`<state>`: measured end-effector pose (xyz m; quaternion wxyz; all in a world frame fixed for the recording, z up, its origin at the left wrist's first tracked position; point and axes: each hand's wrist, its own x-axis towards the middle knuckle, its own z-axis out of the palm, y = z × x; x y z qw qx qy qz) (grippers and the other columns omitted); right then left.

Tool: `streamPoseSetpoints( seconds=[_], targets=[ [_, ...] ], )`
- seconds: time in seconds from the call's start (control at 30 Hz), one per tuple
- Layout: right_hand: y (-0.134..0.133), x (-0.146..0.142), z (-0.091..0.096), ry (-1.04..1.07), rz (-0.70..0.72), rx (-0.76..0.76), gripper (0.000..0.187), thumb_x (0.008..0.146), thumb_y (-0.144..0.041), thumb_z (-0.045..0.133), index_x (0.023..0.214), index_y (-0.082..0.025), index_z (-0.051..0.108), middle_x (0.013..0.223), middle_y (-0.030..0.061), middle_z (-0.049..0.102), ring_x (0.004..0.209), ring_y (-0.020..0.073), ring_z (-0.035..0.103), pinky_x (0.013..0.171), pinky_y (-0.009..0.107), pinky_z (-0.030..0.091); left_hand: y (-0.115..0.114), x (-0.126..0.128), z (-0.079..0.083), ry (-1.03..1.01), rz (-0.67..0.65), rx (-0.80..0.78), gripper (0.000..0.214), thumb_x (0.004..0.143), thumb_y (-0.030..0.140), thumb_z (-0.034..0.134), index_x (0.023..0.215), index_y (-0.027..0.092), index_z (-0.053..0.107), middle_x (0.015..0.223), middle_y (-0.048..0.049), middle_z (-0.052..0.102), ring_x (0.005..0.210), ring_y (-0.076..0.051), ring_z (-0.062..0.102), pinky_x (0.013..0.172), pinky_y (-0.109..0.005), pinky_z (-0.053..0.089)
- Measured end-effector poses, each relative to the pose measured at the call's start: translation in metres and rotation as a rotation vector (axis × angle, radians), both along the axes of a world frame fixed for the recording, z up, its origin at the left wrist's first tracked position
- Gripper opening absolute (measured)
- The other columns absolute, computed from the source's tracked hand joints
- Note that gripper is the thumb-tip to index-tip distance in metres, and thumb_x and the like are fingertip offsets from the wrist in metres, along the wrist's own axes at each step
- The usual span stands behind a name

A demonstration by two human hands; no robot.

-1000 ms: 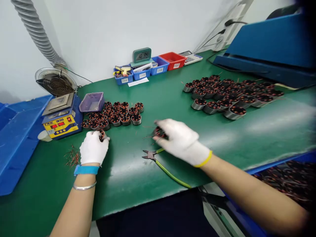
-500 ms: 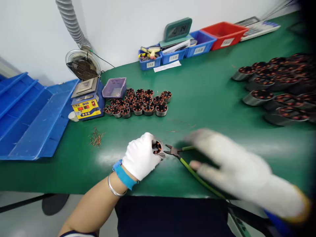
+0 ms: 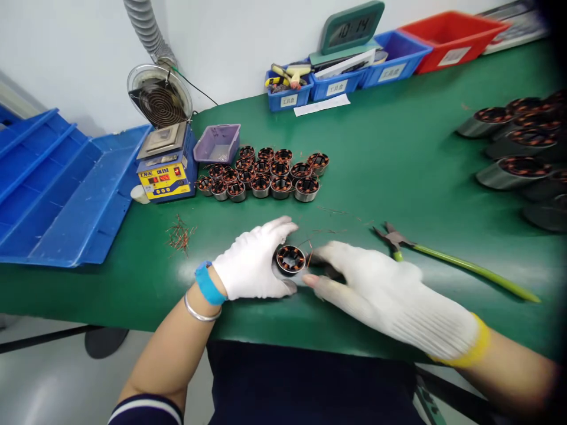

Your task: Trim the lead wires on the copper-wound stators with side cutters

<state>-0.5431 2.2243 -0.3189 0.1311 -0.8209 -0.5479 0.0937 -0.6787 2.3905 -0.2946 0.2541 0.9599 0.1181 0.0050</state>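
A copper-wound motor stator [image 3: 290, 260] in a metal ring stands upright on the green table between my hands, copper wire ends sticking out at its right. My left hand [image 3: 254, 260], in a white glove, lies around its left side with fingers and thumb spread; whether it touches the ring I cannot tell. From the right, my gloved right hand [image 3: 376, 286] reaches toward the wire ends, thumb and fingers apart, with bare skin showing at one fingertip. Green-handled cutting pliers [image 3: 396, 237] lie behind the right hand, one handle partly hidden by it.
Several stators [image 3: 261, 184] stand grouped behind my hands, and more stators [image 3: 516, 171] stand at right. Copper wire scraps [image 3: 179, 236] lie left, near a yellow-blue soldering unit [image 3: 166, 184], a purple tray [image 3: 217, 159] and a blue bin [image 3: 66, 236]. Tool boxes [image 3: 287, 101] line the wall.
My right hand has let go of the pliers, which now lie farther right, and has moved left to the stator. My left hand has opened from its grip. The view has shifted.
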Motion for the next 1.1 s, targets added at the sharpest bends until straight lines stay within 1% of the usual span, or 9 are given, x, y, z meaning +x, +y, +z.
streamPoseSetpoints(
  seconds=[0.1,0.2,0.4,0.53,0.63,0.73,0.87,1.0,1.1],
  targets=[
    [0.021,-0.001,0.003,0.124,-0.035,-0.096,0.038,0.091,-0.055,0.04,0.087,-0.023,0.06,0.081,0.0032,0.067,0.072,0.022,0.063,0.053,0.029,0.03,0.002,0.005,-0.007,0.037,0.025,-0.086,0.082,0.07,0.033,0.072,0.144,0.019,0.041,0.129,-0.0072,0.063,0.115,-0.028,0.062,0.101,-0.039,0.051],
    [0.026,0.009,0.001,0.253,-0.033,-0.12,0.032,0.092,-0.043,0.038,0.078,-0.023,0.057,0.076,0.0015,0.065,0.068,0.0177,0.059,0.054,0.027,0.031,-0.001,0.011,-0.016,-0.001,0.105,-0.058,0.081,0.067,0.041,0.075,0.14,0.021,0.046,0.121,-0.0069,0.066,0.107,-0.03,0.065,0.094,-0.04,0.054],
    [0.023,0.02,-0.002,-0.015,-0.152,-0.187,0.032,0.091,-0.043,0.04,0.078,-0.022,0.061,0.073,0.0044,0.066,0.064,0.0206,0.058,0.051,0.03,0.025,-0.009,0.015,-0.023,-0.027,0.081,0.021,0.05,0.072,0.05,0.072,0.112,0.021,0.064,0.104,-0.0065,0.067,0.092,-0.028,0.067,0.082,-0.041,0.056],
    [0.03,0.023,-0.003,0.309,-0.114,0.016,0.034,0.091,-0.046,0.043,0.103,-0.024,0.066,0.098,0.0036,0.072,0.084,0.0213,0.064,0.065,0.029,0.041,-0.014,0.016,-0.026,-0.12,0.177,-0.051,0.073,0.068,0.057,0.075,0.128,0.021,0.055,0.118,-0.0075,0.066,0.106,-0.029,0.065,0.093,-0.04,0.054],
    [0.039,0.024,-0.002,0.51,-0.119,0.034,0.025,0.084,-0.042,0.053,0.094,-0.023,0.065,0.092,0.0024,0.072,0.081,0.0199,0.064,0.066,0.029,0.044,-0.017,0.016,-0.025,-0.087,0.226,-0.091,0.086,0.071,0.057,0.073,0.142,0.021,0.042,0.12,-0.0077,0.067,0.109,-0.03,0.065,0.095,-0.042,0.053],
    [0.041,0.026,0.0,0.451,-0.175,-0.013,0.023,0.084,-0.041,0.052,0.081,-0.022,0.064,0.076,0.0025,0.069,0.071,0.0198,0.061,0.062,0.03,0.042,-0.016,0.016,-0.022,-0.03,0.211,-0.076,0.091,0.073,0.054,0.072,0.148,0.021,0.034,0.117,-0.0073,0.068,0.107,-0.033,0.065,0.092,-0.045,0.053],
    [0.039,0.028,0.0,0.21,-0.346,-0.107,0.025,0.084,-0.042,0.051,0.081,-0.023,0.067,0.079,0.0039,0.071,0.079,0.0257,0.063,0.07,0.038,0.041,-0.014,0.016,-0.019,0.011,0.183,-0.097,0.097,0.073,0.053,0.072,0.151,0.019,0.027,0.117,-0.0083,0.068,0.107,-0.033,0.065,0.092,-0.046,0.053],
    [0.042,0.025,-0.005,0.393,-0.175,0.059,0.035,0.079,-0.047,0.057,0.103,-0.024,0.067,0.101,0.005,0.072,0.089,0.0237,0.064,0.075,0.035,0.045,-0.012,0.016,-0.017,0.051,0.197,-0.124,0.105,0.073,0.053,0.071,0.155,0.017,0.016,0.116,-0.0091,0.068,0.106,-0.035,0.065,0.09,-0.049,0.053],
    [0.045,0.022,-0.008,0.491,-0.109,0.164,0.03,0.076,-0.043,0.06,0.094,-0.021,0.067,0.095,0.0043,0.071,0.081,0.0197,0.063,0.068,0.03,0.045,-0.011,0.016,-0.017,0.049,0.19,-0.127,0.106,0.073,0.053,0.07,0.155,0.016,0.013,0.116,-0.0087,0.068,0.105,-0.035,0.066,0.089,-0.049,0.054]
  ],
)
